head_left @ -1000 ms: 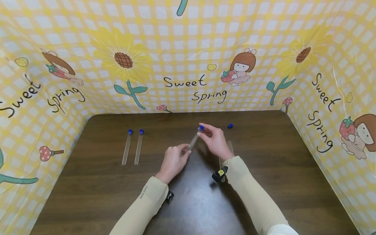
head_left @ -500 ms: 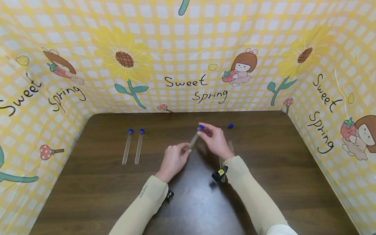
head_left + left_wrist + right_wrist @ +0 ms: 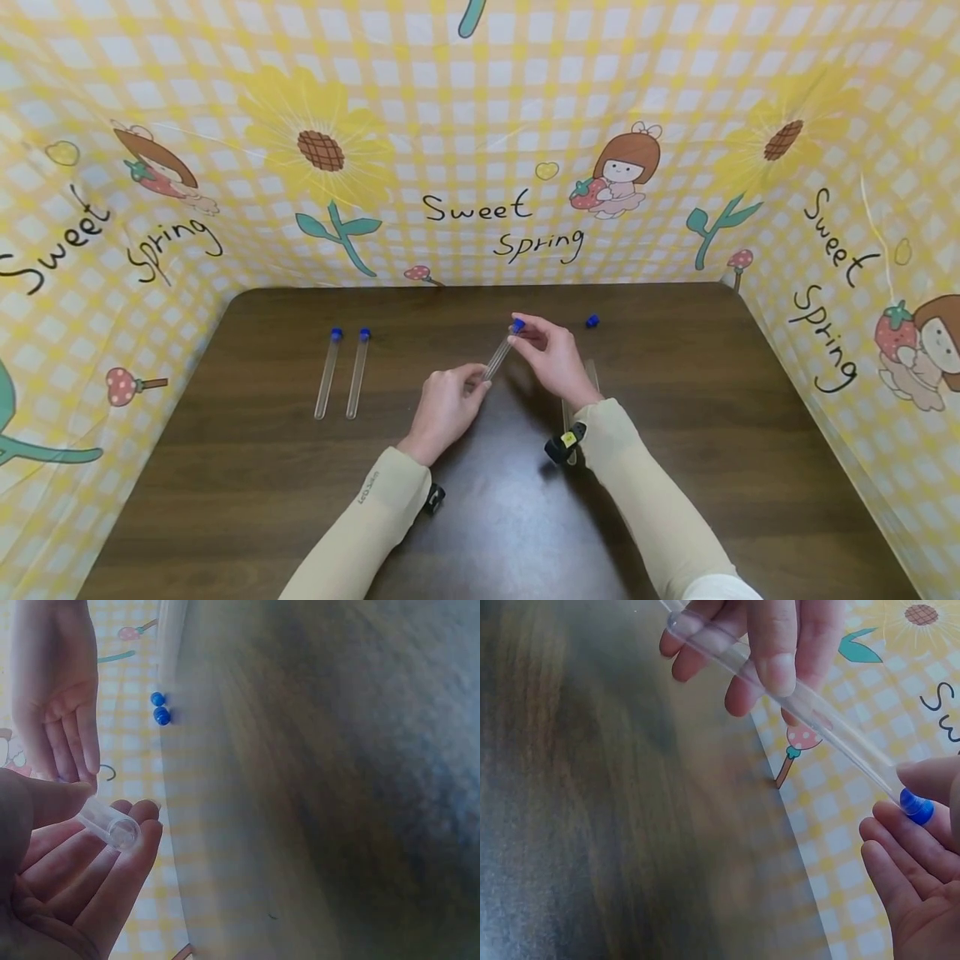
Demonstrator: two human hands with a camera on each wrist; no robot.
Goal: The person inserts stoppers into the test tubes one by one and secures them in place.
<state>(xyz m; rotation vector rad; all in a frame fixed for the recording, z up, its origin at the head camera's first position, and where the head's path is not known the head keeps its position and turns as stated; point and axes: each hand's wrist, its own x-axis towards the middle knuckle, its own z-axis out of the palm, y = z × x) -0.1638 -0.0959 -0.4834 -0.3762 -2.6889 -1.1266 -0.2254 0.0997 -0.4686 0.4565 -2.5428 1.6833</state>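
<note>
A clear test tube (image 3: 498, 358) is held aslant above the middle of the table, its blue-capped end up and to the right. My left hand (image 3: 444, 408) pinches the tube near its rounded bottom, between thumb and fingers. At the top end, my right hand (image 3: 557, 358) has thumb and fingers on the blue cap (image 3: 916, 807), which sits at the tube's mouth; how deep it is seated I cannot tell. Glass is partly hidden beneath my right wrist, where a tube end (image 3: 572, 457) shows. A loose blue cap (image 3: 592, 321) lies beyond the right hand.
Two capped test tubes, a left one (image 3: 327, 375) and a right one (image 3: 358, 375), lie side by side on the left of the dark wooden table (image 3: 240, 483). Yellow checked cloth (image 3: 480, 108) rises along the back and both sides.
Both hands keep their hold on the test tube and its cap, with almost no movement. The whole view has shifted very slightly.
</note>
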